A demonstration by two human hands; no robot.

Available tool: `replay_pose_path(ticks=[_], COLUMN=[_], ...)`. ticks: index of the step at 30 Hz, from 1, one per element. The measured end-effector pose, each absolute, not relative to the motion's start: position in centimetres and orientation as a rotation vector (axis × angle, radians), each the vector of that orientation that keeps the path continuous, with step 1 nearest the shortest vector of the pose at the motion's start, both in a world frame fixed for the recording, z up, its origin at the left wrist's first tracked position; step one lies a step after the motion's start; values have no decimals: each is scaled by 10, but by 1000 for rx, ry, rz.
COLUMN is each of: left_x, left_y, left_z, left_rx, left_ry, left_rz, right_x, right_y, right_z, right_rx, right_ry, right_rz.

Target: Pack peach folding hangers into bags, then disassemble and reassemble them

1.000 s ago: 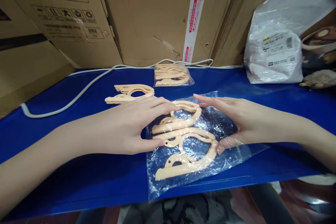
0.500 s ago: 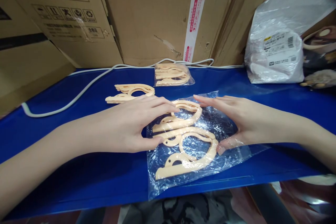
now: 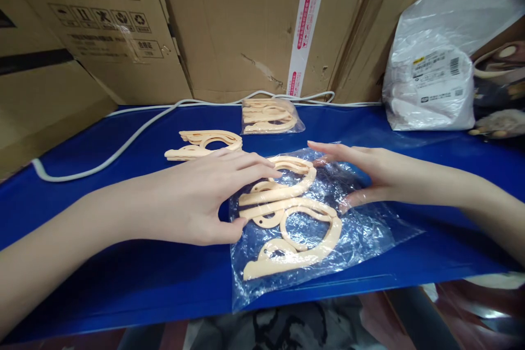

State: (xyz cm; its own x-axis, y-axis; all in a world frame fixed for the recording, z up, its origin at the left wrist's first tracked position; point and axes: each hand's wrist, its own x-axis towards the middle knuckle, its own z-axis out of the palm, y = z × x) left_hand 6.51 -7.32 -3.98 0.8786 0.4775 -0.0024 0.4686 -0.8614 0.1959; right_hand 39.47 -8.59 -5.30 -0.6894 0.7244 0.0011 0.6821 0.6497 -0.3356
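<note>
While the left hand (image 3: 209, 191) reaches in from nine o'clock, taking the clear plastic bag (image 3: 365, 246) as the centre of the dial, its thumb and fingers stand wide apart. Its fingertips lie over the upper cream piece (image 3: 283, 194) and its thumb is at the bag's left edge; whether it presses down, I cannot tell. At two o'clock the right hand (image 3: 365, 172) is also spread wide, its index finger raised and its thumb at or just above the film; contact there is unclear.

The bag lies flat on the blue table surface (image 3: 123, 279), near its front edge, with the upper piece and the lower cream piece (image 3: 315, 256) side by side inside. Both are curved, with ring-like middles and straight arms that point toward nine o'clock. The film is crumpled and shiny, and a corner runs out toward four o'clock.

Farther off, at ten o'clock, a loose stack of cream pieces (image 3: 192, 151) is partly hidden behind the left hand. Just short of twelve, a smaller filled bag (image 3: 270, 123) holds similar pieces. A white cable (image 3: 135, 145) curves from nine o'clock round to twelve, along the foot of a large cardboard box (image 3: 229, 38). Between one and two sits a white plastic package (image 3: 441, 79) with a printed label.
</note>
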Motion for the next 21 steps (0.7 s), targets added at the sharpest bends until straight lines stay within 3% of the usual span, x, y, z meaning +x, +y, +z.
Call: replay_pose_path(ticks=[21], left_x=[45], left_y=[-55], left_z=[-28], left_rx=[2819], left_ry=[820], left_rz=[219], right_x=[395], right_y=[-87], right_z=[-53], right_rx=[-1176], right_ry=[-2732], right_rz=[365])
